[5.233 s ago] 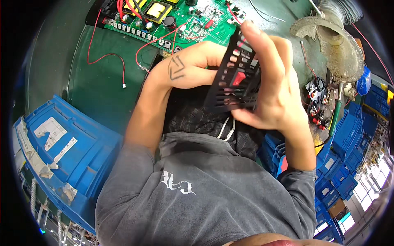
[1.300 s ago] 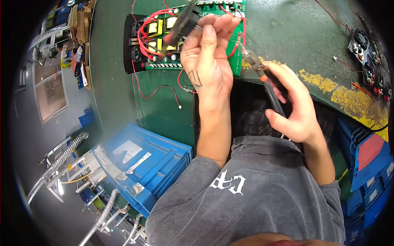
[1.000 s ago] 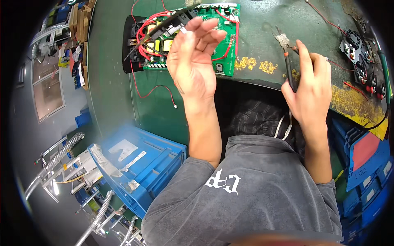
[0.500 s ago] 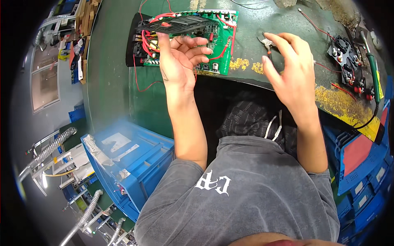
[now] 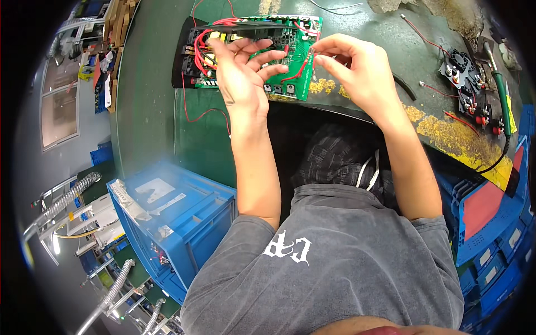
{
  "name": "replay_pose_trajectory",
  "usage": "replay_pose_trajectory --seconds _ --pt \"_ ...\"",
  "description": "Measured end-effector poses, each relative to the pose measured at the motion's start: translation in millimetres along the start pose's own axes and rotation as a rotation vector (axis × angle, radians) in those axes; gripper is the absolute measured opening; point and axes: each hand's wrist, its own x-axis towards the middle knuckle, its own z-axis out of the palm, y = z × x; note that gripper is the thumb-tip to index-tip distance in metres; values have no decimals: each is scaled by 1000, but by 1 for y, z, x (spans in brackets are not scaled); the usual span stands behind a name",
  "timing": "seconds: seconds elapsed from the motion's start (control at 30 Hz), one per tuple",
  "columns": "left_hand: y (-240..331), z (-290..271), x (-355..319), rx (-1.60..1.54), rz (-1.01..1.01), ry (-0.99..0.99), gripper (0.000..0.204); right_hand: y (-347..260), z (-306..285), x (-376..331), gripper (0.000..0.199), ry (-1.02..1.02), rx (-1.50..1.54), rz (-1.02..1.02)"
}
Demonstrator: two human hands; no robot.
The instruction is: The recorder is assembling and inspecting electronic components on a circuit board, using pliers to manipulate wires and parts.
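Observation:
A green circuit board [image 5: 301, 72] lies on the bench, with red wires [image 5: 202, 47] looped at its left end. Over its far side a thin black panel [image 5: 251, 26] stands tilted, seen almost edge-on. My left hand [image 5: 243, 75] is palm up over the board, fingers spread and apart, just below the panel; whether the thumb touches it I cannot tell. At the board's right edge my right hand [image 5: 357, 70] has thumb and forefinger brought close by the red wire there; anything between the tips is too small to make out. A curved black handle [image 5: 405, 87] lies beside this hand.
Fans with wires [image 5: 460, 70] and a green-handled soldering iron [image 5: 502, 92] lie at the right. A loose red wire [image 5: 204, 116] hangs toward the bench's near edge. Blue crates [image 5: 178, 212] stand below left, with blue bins [image 5: 491, 251] at right.
My right hand has moved left from above a small tool to the board's right edge, its fingers closing. The black panel has tipped more edge-on, and my left fingers have shifted slightly.

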Motion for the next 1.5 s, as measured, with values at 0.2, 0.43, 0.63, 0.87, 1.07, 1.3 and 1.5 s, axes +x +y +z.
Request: replay_pose_trajectory --seconds 0.2,0.43,0.63,0.87,1.07,1.3,1.5 --pt "9 -11 -3 141 -34 15 86 2 7 0 13 -7 176 62" --pt "20 -11 -14 195 -70 -25 80 7 15 -4 12 -30 172 14" --pt "35 -14 -14 175 -80 -99 57 2 19 -9 10 17 119 -107" --pt "57 -7 -6 307 84 4 57 5 21 -13 13 70 87 -221" --pt "42 -17 -22 49 257 -49 67 8 17 -18 15 93 38 -305" --pt "11 -19 -36 -309 239 -372 77 5 0 -28 21 132 26 -236" --pt "16 -8 -92 -274 65 -220 69 -19 -69 -65 58 425 -407 -532"
